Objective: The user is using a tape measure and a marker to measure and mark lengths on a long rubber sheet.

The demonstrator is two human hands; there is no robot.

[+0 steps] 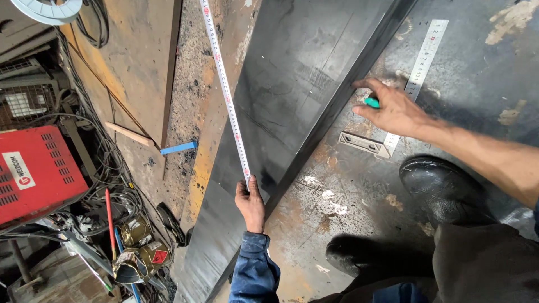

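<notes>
Head view, nearest edge: a black boot (443, 188) is standing on the rusty steel floor (342, 224) at the right, and a second dark boot (351, 255) is sitting nearer, lower down.
Left hand (250, 203): in a blue sleeve, it is pinching the near end of the white measuring tape (227, 92) against the dark steel plate (281, 106), fingers closed on the tape.
Measuring tape: it is running from that hand away across the plate toward the far edge of the picture.
Right hand (393, 109): it is reaching in from the right, gripping a small teal marker (371, 102) between thumb and fingers at the plate's right edge.
Steel square (418, 73): it is lying flat on the floor just beyond the right hand, partly hidden by it.
Left side: a red welding machine (36, 174) is sitting among tangled cables (112, 185), with a blue strip (178, 148) lying farther in.
</notes>
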